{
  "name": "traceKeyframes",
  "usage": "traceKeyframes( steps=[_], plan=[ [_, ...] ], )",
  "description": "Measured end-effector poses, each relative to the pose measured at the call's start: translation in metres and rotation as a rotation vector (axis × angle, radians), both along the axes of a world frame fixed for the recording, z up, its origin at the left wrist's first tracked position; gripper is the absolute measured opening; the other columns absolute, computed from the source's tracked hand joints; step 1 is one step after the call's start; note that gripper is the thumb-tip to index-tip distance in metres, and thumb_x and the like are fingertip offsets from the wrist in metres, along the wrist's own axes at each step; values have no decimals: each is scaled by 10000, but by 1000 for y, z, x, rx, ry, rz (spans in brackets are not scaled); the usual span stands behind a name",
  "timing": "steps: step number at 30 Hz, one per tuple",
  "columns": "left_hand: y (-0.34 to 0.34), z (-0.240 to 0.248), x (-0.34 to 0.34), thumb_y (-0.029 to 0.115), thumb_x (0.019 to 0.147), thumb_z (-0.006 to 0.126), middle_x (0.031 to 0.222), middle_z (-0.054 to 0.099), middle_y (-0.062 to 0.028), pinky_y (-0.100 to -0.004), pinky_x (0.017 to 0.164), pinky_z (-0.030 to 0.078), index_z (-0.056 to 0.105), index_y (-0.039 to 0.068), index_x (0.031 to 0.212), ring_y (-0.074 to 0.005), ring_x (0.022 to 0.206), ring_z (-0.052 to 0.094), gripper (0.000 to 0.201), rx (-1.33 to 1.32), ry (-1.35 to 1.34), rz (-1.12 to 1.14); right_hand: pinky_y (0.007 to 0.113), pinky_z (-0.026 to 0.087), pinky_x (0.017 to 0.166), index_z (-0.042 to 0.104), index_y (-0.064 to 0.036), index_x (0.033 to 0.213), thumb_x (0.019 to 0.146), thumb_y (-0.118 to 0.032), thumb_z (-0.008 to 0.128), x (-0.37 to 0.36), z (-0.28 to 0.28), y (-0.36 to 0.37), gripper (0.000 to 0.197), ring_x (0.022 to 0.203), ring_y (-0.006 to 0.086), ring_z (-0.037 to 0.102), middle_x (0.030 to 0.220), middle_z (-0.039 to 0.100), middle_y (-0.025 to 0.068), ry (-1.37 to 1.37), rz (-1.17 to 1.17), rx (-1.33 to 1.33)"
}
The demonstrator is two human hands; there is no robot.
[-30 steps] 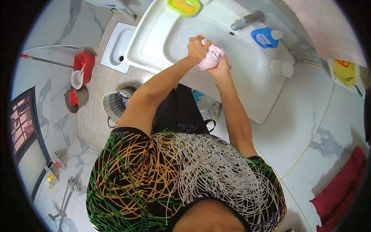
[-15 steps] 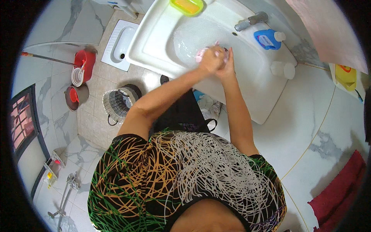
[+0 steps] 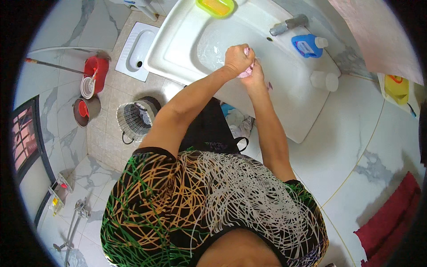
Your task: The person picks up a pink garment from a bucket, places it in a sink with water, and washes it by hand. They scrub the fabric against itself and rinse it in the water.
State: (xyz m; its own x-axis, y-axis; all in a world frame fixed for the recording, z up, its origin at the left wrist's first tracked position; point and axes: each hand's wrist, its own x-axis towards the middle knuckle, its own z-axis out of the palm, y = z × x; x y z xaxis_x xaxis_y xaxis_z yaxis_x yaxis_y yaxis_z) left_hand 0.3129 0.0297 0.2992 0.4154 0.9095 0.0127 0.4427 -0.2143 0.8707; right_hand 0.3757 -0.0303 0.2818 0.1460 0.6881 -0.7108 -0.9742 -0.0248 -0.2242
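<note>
Both of my hands are closed on a small pink cloth [image 3: 245,73] above the white sink basin [image 3: 209,35]. My left hand [image 3: 238,58] is a fist, with a bit of pink showing at its top. Against it, my right hand [image 3: 255,75] grips the lower part of the cloth. Most of the cloth is hidden inside my fingers. Under my hands the basin holds water [image 3: 213,51] with pale suds.
On the sink's right ledge are a metal faucet [image 3: 289,25], a blue bottle [image 3: 308,46] and a white container [image 3: 324,81]. A green soap dish [image 3: 215,6] sits at the far rim. A wicker basket [image 3: 133,120] stands on the floor at left.
My hands have risen slightly away from the water and come together round the cloth. My left hand has turned into an upright fist, and more of the pink cloth shows between the hands.
</note>
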Motion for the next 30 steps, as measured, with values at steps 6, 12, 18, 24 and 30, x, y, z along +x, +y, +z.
traceKeyframes(
  steps=[6, 12, 18, 24, 30],
  plan=[
    [-50, 27, 21, 263, 714, 572, 636, 572, -216, -423, 544, 467, 614, 24, 681, -385, 585, 579, 245, 270, -255, -189, 328, 492, 783, 568, -102, 908, 909, -283, 452, 25, -43, -22, 215, 808, 167, 587, 877, 593, 38, 28, -31, 537],
    [15, -4, -2, 229, 665, 583, 639, 591, -216, -436, 545, 481, 626, 25, 659, -384, 576, 587, 208, 17, 9, 52, 322, 488, 768, 566, -109, 884, 897, -294, 453, -12, 18, 6, 218, 816, 160, 581, 871, 584, 38, -79, 21, -18],
    [-33, 21, 49, 260, 725, 566, 631, 582, -225, -449, 576, 481, 629, 24, 658, -396, 598, 586, 254, 185, -158, -134, 369, 503, 787, 592, -93, 933, 868, -273, 481, 60, -66, -22, 222, 840, 187, 601, 909, 615, 39, -15, -51, 605],
    [17, 27, 37, 309, 757, 564, 702, 609, -227, -450, 625, 488, 634, 18, 752, -391, 664, 602, 299, 116, 153, -99, 400, 451, 906, 564, -102, 1095, 931, -293, 384, 39, 38, 1, 310, 1026, 212, 563, 1077, 601, 42, -56, 13, -14],
    [50, 15, 49, 415, 851, 434, 901, 626, -200, -423, 795, 447, 600, 92, 1011, -356, 893, 590, 397, -214, 352, -135, 416, 437, 936, 179, -32, 1398, 797, -557, 592, 100, 32, -18, 898, 1187, 294, 457, 1354, 344, 223, -331, 259, -116]
  ],
)
